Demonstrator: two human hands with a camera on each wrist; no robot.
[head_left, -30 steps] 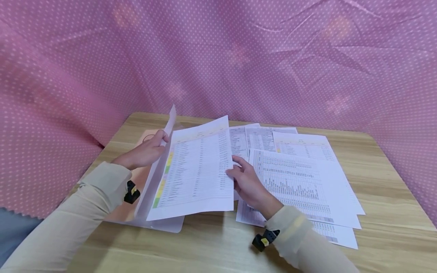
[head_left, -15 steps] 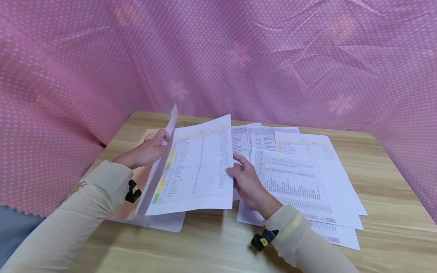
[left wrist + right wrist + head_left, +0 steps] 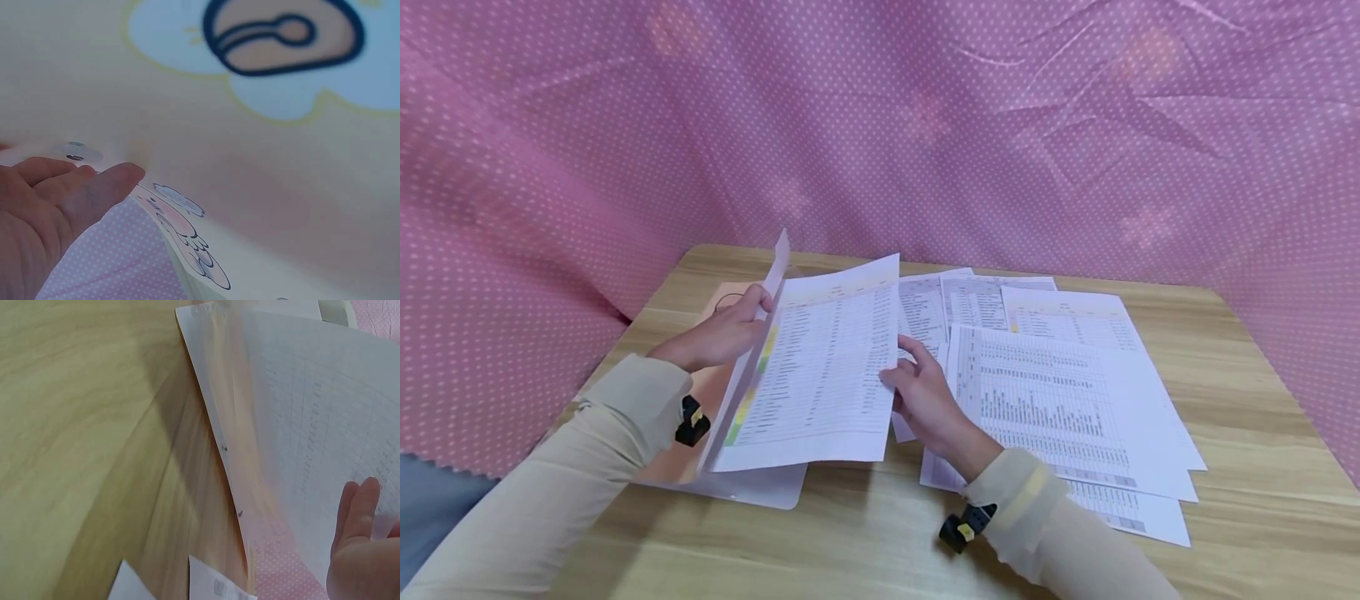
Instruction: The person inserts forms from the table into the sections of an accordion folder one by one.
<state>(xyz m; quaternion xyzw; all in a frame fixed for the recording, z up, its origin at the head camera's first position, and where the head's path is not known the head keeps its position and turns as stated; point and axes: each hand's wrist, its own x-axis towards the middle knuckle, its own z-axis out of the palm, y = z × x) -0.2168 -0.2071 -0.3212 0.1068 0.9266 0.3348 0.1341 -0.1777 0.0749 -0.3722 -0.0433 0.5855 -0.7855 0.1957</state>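
A thin white sheet (image 3: 820,367) covered in printed rows is lifted up over an open, see-through plastic folder (image 3: 752,350) on the left side of the wooden table (image 3: 1247,367). The right hand (image 3: 925,400) pinches the sheet's right edge. The left hand (image 3: 718,337) holds up the folder's bendy flap with curled fingers. More flat printed papers (image 3: 1060,400) lie spread out just beside the right hand.

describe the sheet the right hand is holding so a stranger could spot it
On the wooden table, look left of the spread papers, by the folder. The sheet, pinched by the right hand, is raised off the table and has a yellow-green strip down its left edge.
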